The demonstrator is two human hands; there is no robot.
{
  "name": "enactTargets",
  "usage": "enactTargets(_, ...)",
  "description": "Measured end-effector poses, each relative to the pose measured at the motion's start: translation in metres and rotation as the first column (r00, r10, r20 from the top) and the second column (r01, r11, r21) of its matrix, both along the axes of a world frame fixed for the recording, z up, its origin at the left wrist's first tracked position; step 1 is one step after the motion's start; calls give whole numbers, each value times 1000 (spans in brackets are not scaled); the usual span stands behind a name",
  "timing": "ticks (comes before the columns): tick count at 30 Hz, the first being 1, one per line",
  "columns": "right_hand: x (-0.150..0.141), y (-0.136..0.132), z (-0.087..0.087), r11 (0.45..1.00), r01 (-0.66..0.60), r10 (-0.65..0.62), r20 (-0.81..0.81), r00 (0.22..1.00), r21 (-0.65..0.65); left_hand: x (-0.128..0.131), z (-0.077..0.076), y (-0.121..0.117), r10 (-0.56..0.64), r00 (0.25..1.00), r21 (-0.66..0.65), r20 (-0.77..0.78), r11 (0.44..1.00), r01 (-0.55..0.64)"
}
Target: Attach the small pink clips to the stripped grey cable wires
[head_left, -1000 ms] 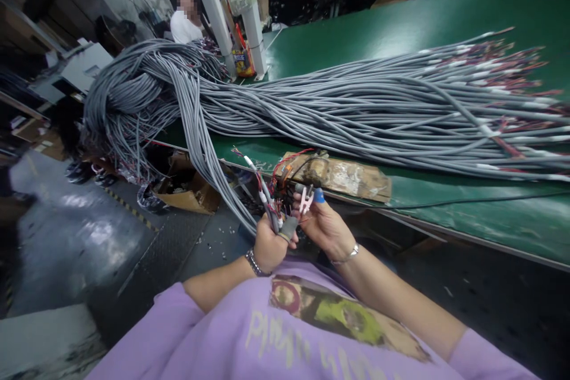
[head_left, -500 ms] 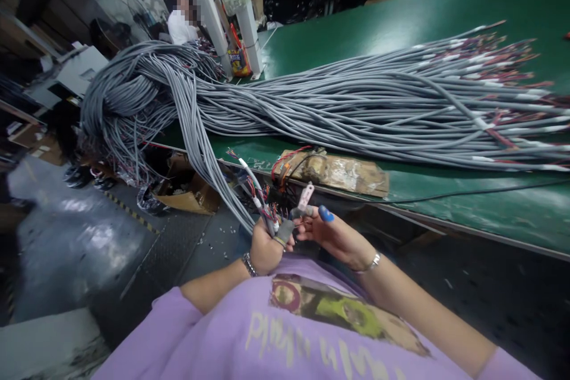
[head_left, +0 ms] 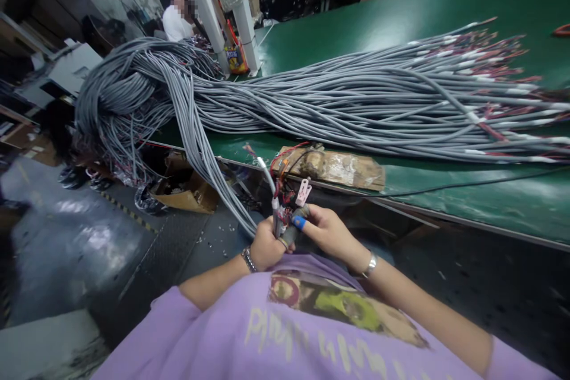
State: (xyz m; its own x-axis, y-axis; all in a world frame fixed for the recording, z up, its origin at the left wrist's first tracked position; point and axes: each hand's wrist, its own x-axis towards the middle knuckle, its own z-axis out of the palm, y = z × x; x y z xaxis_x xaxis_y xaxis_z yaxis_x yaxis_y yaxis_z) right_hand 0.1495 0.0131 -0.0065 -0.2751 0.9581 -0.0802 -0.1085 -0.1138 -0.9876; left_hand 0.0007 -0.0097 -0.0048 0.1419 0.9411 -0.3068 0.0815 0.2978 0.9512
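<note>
My left hand (head_left: 263,244) is closed round the ends of several grey cables (head_left: 272,202), whose red and black wire tips stick up above the fist. My right hand (head_left: 327,230), with a blue finger cot on one finger, pinches a small pink-white connector (head_left: 303,192) right beside those wire tips. Both hands hover in front of my chest, just below the edge of the green table (head_left: 467,202). From my left fist the cables run up and left into the big grey bundle (head_left: 312,95).
The long grey cable bundle lies across the green table, its stripped red ends at the right (head_left: 499,71). A brown taped fixture (head_left: 333,167) sits at the table edge. Cardboard boxes (head_left: 182,190) stand on the floor. A person in white (head_left: 174,21) is at the far left.
My right hand has drawn back toward the left hand, bringing the connector close to the wire tips. The cable ends in my left hand now stand more upright.
</note>
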Motion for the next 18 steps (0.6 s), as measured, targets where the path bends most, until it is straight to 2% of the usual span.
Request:
enactTargets(3, -2, -2, 0, 999, -12, 11, 24, 1000, 31, -2, 1, 1, -42, 999, -36, 15, 998, 43)
enactTargets(6, -2, -2, -6, 998, -17, 15, -35, 999, -54, -2, 3, 1, -30, 999, -40, 42, 999, 31)
enactTargets(8, -1, 0, -14, 985, 43, -60, -95, 994, -167, -2, 3, 0, -10, 999, -18, 51, 1000, 11)
enactTargets(11, 2, 5, -25, 927, 172, -255, -223, 941, -335, -2, 3, -2, 21, 999, 36, 50, 999, -23)
enactTargets(13, 4, 10, -27, 907, 174, -311, -330, 891, -384, -2, 1, -2, 37, 998, 63, 50, 997, -40)
enactTargets(15, 4, 14, -24, 922, 93, -259, -417, 871, -377, -2, -1, -2, 43, 997, 73, 60, 996, -48)
enactTargets(18, 3, 19, -16, 951, -50, -99, -456, 885, -306, 2, -2, 1, 47, 996, 67, 74, 996, -52)
